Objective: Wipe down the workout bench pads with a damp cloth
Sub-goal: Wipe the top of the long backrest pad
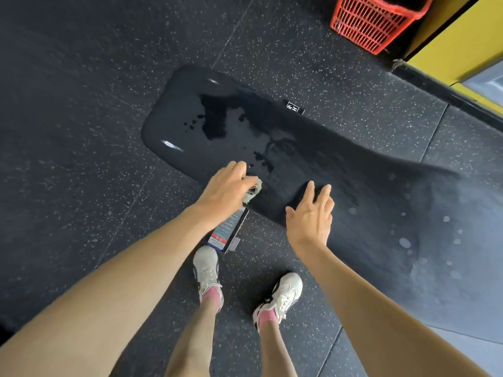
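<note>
Forearms [114,270] nearest; L grip [228,191] curled round pale-green cloth [255,189] at wet black pad [190,112] edge. R grip [310,217] fingers straight, holding nothing, over pad's near edge.

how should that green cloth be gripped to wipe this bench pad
Take the bunched middle of the green cloth from above, fingers curled over it, as the left hand does. It sits wadded on the near edge of the flat, upward-facing bench pad, so a top grip can press down.
</note>
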The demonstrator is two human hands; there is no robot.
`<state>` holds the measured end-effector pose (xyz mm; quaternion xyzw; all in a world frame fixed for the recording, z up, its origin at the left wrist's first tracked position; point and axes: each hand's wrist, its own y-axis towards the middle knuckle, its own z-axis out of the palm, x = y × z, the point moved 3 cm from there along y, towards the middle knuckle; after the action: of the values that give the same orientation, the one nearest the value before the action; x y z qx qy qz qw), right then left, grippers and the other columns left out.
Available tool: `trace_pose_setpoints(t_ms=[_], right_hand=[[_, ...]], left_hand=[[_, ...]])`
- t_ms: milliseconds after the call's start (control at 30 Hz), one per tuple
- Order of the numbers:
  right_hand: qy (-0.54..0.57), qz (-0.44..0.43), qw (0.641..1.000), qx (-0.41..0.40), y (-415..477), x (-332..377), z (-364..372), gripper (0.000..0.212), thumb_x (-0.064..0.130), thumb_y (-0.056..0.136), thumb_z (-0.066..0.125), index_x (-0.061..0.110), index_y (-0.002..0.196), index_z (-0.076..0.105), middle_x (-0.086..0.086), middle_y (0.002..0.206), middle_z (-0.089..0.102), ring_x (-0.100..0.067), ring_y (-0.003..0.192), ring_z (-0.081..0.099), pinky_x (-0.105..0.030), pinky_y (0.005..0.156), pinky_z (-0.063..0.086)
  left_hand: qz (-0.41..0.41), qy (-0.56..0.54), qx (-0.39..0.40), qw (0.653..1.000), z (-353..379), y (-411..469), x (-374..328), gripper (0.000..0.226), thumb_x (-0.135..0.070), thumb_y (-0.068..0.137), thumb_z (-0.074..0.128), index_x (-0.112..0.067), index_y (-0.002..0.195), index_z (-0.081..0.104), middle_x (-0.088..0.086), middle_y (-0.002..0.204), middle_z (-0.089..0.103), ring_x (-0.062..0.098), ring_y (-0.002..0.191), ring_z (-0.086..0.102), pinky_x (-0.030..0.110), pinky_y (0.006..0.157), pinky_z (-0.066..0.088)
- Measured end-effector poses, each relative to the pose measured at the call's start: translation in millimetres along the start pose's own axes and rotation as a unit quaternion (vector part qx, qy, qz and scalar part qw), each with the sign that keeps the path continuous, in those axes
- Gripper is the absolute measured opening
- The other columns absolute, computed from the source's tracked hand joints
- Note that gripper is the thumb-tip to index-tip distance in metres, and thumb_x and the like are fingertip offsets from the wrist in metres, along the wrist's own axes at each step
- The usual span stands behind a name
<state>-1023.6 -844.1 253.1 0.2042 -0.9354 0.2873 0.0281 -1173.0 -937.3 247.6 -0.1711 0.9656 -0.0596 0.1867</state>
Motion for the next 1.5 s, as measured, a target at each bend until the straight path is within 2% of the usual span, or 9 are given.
trace_pose_setpoints(t_ms=[133, 333, 533, 733, 900, 1067, 1233, 1400, 1500], right_hand=[[0.018, 0.074, 0.997, 0.014, 8.6, 10.5, 4.7, 0.084, 0.033, 0.093, 0.059, 0.012, 0.152, 0.003, -0.02, 0.157, -0.003, -0.032, 0.143, 0.01, -0.041, 0.112, 0.029], [-0.004, 0.107, 0.994, 0.004, 14.5, 22.7, 7.7, 0.087, 0.026, 0.087, 0.068, 0.007, 0.149, 0.009, -0.024, 0.153, 0.004, -0.035, 0.138, 0.018, -0.043, 0.106, 0.038], [0.005, 0.134, 0.991, -0.004, 26.2, 29.8, 4.2, 0.074, 0.02, 0.08, 0.076, 0.007, 0.135, 0.028, -0.022, 0.148, 0.013, -0.036, 0.127, 0.028, -0.044, 0.095, 0.047], [0.033, 0.142, 0.989, -0.005, 25.2, 29.5, 6.5, 0.093, 0.017, 0.083, 0.072, 0.017, 0.149, 0.008, -0.023, 0.155, -0.009, -0.035, 0.134, 0.02, -0.043, 0.101, 0.043], [0.027, 0.138, 0.99, 0.006, 22.6, 25.7, 10.0, 0.098, 0.016, 0.087, 0.069, 0.024, 0.152, -0.003, -0.021, 0.156, -0.011, -0.035, 0.134, 0.019, -0.041, 0.098, 0.046], [0.018, 0.149, 0.989, 0.015, 26.2, 25.3, 7.2, 0.099, 0.018, 0.086, 0.069, 0.026, 0.152, -0.004, -0.021, 0.156, -0.011, -0.035, 0.133, 0.02, -0.041, 0.098, 0.046], [0.009, 0.151, 0.988, 0.023, 25.8, 26.1, 7.4, 0.1, 0.018, 0.086, 0.07, 0.026, 0.152, -0.004, -0.023, 0.155, -0.011, -0.035, 0.132, 0.021, -0.042, 0.1, 0.044], [0.005, 0.157, 0.987, 0.018, 28.5, 24.6, 7.0, 0.101, 0.017, 0.085, 0.071, 0.027, 0.152, -0.003, -0.023, 0.155, -0.01, -0.035, 0.13, 0.022, -0.042, 0.097, 0.046], [0.006, 0.155, 0.988, 0.015, 28.3, 26.9, 7.8, 0.101, 0.017, 0.084, 0.072, 0.027, 0.152, -0.002, -0.022, 0.156, -0.01, -0.035, 0.13, 0.023, -0.043, 0.096, 0.046]], left_hand=[[-0.221, -0.066, -0.053, 0.971, -5.2, 6.0, 18.2, 0.051, 0.016, 0.072, 0.06, -0.012, 0.114, 0.067, 0.01, 0.093, 0.046, 0.027, 0.086, 0.045, 0.033, 0.059, 0.038], [0.123, -0.017, 0.072, 0.99, -1.7, 25.7, -10.0, 0.046, 0.018, 0.062, 0.066, -0.006, 0.101, 0.066, 0.009, 0.087, 0.045, 0.025, 0.078, 0.043, 0.031, 0.057, 0.027], [-0.129, -0.096, -0.021, 0.987, -20.1, 73.9, 14.8, 0.037, 0.004, 0.079, 0.065, -0.012, 0.112, 0.063, 0.004, 0.105, 0.047, 0.022, 0.095, 0.044, 0.028, 0.062, 0.036], [0.288, 0.037, 0.098, 0.952, -22.9, 30.2, 19.0, 0.033, 0.014, 0.059, 0.068, -0.012, 0.08, 0.067, -0.001, 0.072, 0.052, 0.019, 0.068, 0.049, 0.025, 0.048, 0.034], [-0.062, -0.008, 0.021, 0.998, -32.0, 56.7, 53.7, 0.049, 0.017, 0.07, 0.059, -0.012, 0.108, 0.065, 0.003, 0.087, 0.052, 0.018, 0.083, 0.032, 0.037, 0.056, 0.038], [0.237, 0.035, 0.069, 0.968, -15.2, 7.8, 31.9, 0.037, 0.01, 0.06, 0.058, -0.012, 0.089, 0.064, -0.001, 0.076, 0.052, 0.018, 0.075, 0.041, 0.025, 0.045, 0.033], [-0.074, -0.019, -0.02, 0.997, -18.8, 10.9, 56.2, 0.051, 0.02, 0.055, 0.067, -0.007, 0.098, 0.067, 0.005, 0.081, 0.054, 0.026, 0.077, 0.044, 0.03, 0.049, 0.036], [0.142, 0.03, 0.046, 0.988, -8.7, -2.9, 15.5, 0.043, 0.007, 0.048, 0.079, -0.011, 0.086, 0.066, 0.001, 0.077, 0.056, 0.022, 0.069, 0.051, 0.027, 0.047, 0.043], [0.062, 0.045, 0.055, 0.996, -23.6, 8.2, 56.3, 0.04, 0.009, 0.056, 0.075, -0.012, 0.089, 0.064, 0.003, 0.082, 0.054, 0.023, 0.076, 0.047, 0.027, 0.048, 0.032]])
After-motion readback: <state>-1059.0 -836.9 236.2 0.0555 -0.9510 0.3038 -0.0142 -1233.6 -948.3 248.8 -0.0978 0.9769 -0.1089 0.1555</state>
